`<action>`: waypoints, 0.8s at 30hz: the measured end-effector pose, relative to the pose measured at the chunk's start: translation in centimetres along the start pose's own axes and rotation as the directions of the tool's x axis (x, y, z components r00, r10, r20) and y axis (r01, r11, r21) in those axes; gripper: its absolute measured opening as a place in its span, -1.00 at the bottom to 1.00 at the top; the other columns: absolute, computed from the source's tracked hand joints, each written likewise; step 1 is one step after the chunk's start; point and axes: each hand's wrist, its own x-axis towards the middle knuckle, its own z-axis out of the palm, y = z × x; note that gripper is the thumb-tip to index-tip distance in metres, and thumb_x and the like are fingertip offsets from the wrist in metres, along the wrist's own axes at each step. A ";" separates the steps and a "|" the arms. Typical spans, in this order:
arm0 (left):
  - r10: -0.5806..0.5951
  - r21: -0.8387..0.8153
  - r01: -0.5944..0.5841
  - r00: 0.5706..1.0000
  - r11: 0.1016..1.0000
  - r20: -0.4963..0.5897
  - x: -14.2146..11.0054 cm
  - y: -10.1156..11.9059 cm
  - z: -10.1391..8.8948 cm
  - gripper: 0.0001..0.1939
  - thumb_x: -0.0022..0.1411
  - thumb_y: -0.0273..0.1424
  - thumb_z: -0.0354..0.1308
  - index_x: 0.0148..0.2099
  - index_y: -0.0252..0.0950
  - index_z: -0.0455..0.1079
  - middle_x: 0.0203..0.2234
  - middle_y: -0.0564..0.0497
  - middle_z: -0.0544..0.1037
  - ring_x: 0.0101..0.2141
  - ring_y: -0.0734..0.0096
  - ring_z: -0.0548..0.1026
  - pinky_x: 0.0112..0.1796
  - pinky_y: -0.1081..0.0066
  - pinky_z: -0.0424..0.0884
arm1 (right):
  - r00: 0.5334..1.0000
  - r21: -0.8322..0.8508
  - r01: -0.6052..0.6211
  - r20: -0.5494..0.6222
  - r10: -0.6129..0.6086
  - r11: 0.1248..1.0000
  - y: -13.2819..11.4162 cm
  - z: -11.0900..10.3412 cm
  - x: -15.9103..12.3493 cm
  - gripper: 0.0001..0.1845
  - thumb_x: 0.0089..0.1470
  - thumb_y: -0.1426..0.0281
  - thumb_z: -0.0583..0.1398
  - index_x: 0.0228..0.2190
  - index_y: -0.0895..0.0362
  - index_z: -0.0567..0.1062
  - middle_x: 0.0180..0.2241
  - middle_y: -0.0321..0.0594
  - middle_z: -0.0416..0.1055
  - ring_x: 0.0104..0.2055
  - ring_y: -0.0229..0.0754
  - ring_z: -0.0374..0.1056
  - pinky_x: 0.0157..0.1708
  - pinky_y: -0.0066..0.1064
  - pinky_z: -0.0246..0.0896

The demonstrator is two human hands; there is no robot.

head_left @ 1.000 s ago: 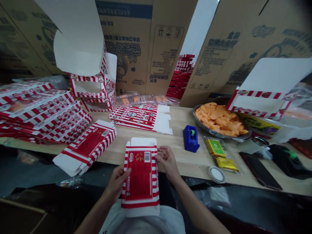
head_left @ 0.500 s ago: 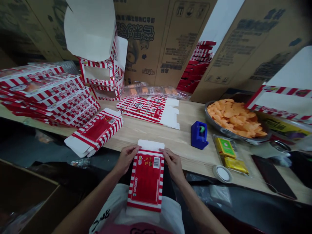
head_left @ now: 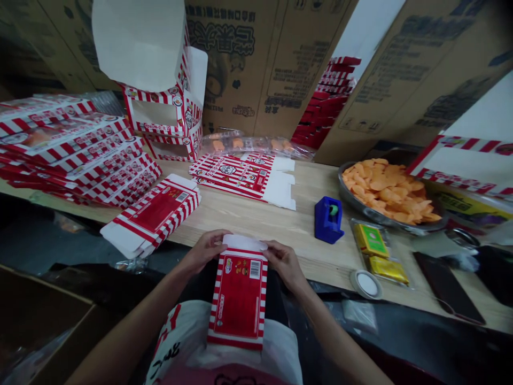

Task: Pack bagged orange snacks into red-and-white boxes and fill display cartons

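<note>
Box [head_left: 237, 305] held in front of desk [head_left: 248, 219], body seemingly formed; top flap [head_left: 245, 242] not yet tucked (flat carton [head_left: 230, 174] behind, still unassembled). Left hand [head_left: 203, 252], right hand [head_left: 286, 263]: fingers pinching flap's sides.

Dim, cool light, darkened corners, soft slightly blurred detail, stretched wide-angle edges

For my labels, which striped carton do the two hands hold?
The red-panelled carton whose white top flap sits between the left hand and right hand; neither hand touches the others.
</note>
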 end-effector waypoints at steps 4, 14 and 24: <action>0.057 0.041 -0.057 0.998 0.998 0.001 0.1 -0.3 0.1 -0.70 -0.04 -0.30 0.33 -0.26 -0.32 0.41 -0.46 0.05 0.52 -0.48 0.43 0.47 -0.43 0.48 0.36 | 1.000 -0.052 0.011 -0.018 -0.012 0.999 0.5 0.3 -0.5 -0.74 -0.07 0.18 0.30 -0.37 0.08 0.60 -0.33 -0.17 0.52 -0.25 -0.09 0.40 -0.24 -0.28 0.32; 0.063 0.048 -0.069 0.991 0.996 0.114 -1.0 2.0 2.0 -0.37 0.01 -0.34 0.30 0.14 -0.23 0.25 -0.29 -0.04 0.54 -0.35 0.32 0.52 -0.32 0.37 0.43 | 0.954 -0.270 0.043 0.297 0.041 0.962 -5.1 -0.5 3.2 -0.80 -0.20 0.34 0.35 -0.49 0.17 0.49 -0.54 -0.35 0.42 -0.51 -0.30 0.26 -0.50 -0.50 0.12; 0.110 0.139 -0.117 0.992 0.983 0.058 -1.0 1.0 0.3 -0.57 0.07 -0.34 0.26 0.02 -0.25 0.42 -0.38 -0.01 0.57 -0.37 0.36 0.52 -0.35 0.46 0.41 | 0.929 -0.153 0.056 0.371 0.005 0.987 -3.8 -1.0 0.6 -0.59 -0.05 0.25 0.31 -0.11 0.08 0.53 -0.19 -0.19 0.52 -0.22 -0.14 0.42 -0.23 -0.34 0.32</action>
